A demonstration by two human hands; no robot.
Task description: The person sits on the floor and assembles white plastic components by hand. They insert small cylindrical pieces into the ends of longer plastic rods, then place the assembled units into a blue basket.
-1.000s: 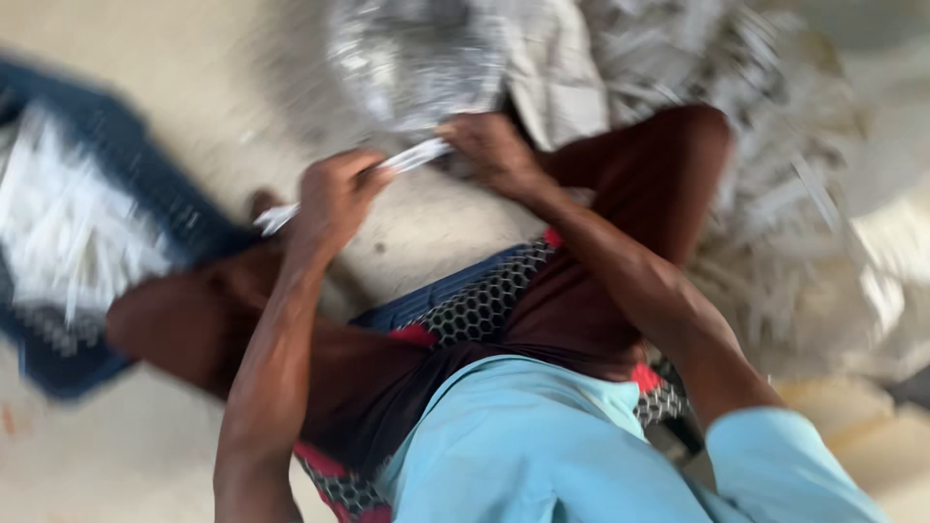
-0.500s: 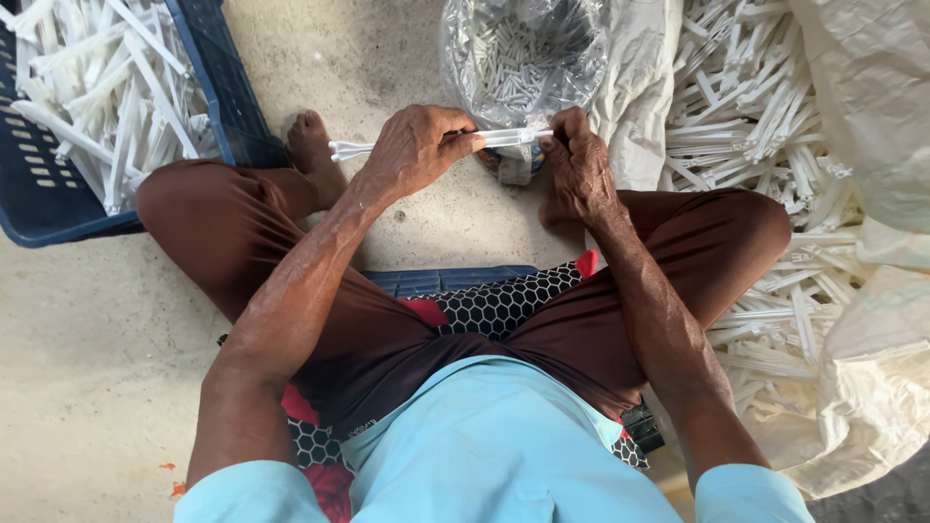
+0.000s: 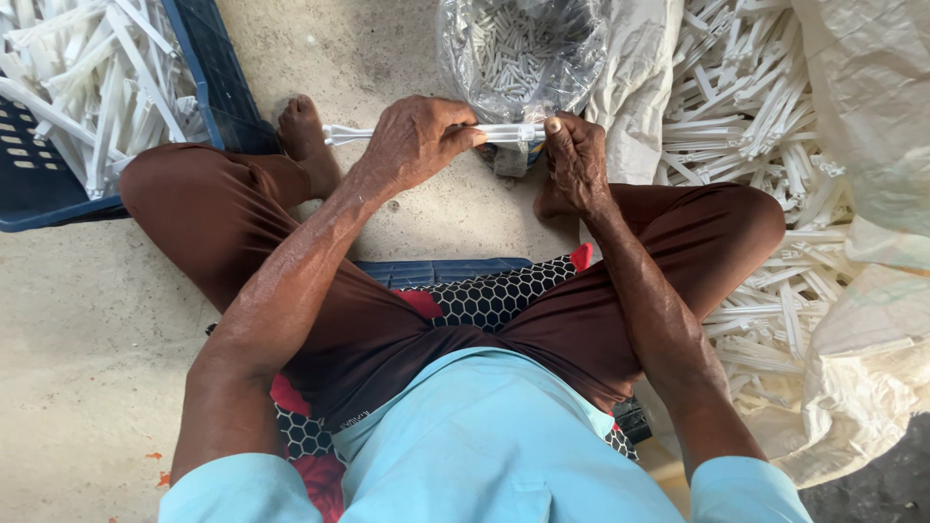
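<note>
I sit cross-legged on a concrete floor. Both hands grip one long white plastic strip (image 3: 509, 133) held level in front of me. My left hand (image 3: 417, 140) wraps around its left part, with the strip's end sticking out past my fingers. My right hand (image 3: 574, 160) pinches the right end, thumb on top. Just beyond the hands stands a clear plastic bag (image 3: 523, 48) holding several small white plastic pieces.
A blue crate (image 3: 218, 82) filled with long white plastic strips stands at the left by my knee. A heap of white strips (image 3: 746, 126) lies on a white sack (image 3: 872, 320) at the right. I sit on a patterned cushion (image 3: 484, 295).
The view has steadied and drawn closer. Both hands keep their hold on the strip; they sit slightly lower and nearer the clear bag than a second ago.
</note>
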